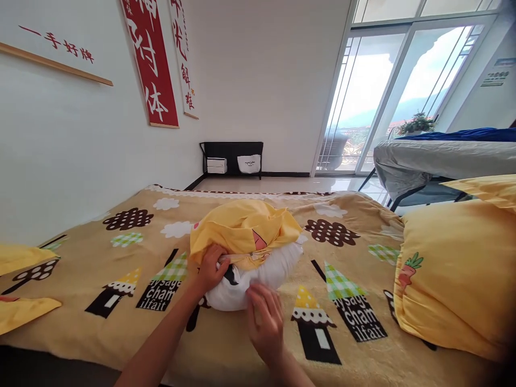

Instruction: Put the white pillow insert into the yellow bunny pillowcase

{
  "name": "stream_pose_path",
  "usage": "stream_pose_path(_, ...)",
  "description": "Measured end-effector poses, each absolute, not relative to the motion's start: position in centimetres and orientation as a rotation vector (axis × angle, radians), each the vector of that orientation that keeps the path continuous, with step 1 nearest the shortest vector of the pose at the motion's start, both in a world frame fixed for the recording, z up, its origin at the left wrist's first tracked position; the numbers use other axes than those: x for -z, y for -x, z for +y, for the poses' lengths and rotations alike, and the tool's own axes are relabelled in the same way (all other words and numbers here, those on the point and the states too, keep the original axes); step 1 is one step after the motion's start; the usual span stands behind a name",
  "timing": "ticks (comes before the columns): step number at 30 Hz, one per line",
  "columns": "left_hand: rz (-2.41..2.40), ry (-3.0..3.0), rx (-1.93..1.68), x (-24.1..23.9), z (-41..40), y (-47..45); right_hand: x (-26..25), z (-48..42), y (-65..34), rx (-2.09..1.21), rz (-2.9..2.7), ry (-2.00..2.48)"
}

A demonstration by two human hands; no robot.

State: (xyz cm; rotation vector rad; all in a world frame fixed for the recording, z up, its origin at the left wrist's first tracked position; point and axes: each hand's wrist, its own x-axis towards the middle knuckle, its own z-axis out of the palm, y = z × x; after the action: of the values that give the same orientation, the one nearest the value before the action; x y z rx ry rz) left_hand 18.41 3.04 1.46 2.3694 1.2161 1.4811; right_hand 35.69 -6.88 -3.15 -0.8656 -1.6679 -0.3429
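Observation:
On the bed in front of me lies a white pillow [262, 278], its far part covered by a yellow pillowcase [245, 217] with a carrot print. The near part of the pillow bulges out bare from the case's opening. My left hand [213, 269] is closed on the left side of that opening, with the pillowcase's edge between fingers and thumb. A small black patch shows on the white just beside it. My right hand [265, 320] has its fingers curled and pressed together against the near side of the pillow, gripping its white cover.
A tan patterned blanket [258, 355] spreads under everything. To the right stands a plump yellow pillow [451, 274]; yellow cloth [28, 317] lies at the left edge. Beyond the bed are a low black rack [231, 153] by the wall and a covered table [447, 158] near the glass doors.

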Motion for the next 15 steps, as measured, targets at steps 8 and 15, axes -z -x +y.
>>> stream_pose_path(8,1.154,-2.297,-1.097,-4.3,2.3,-19.1,3.9,-5.3,-31.8,0.602,-2.038,0.769)
stream_pose_path(15,1.277,-2.799,-1.104,-5.6,0.7,-16.4,0.0,1.1,-33.6,0.251,-2.477,0.991)
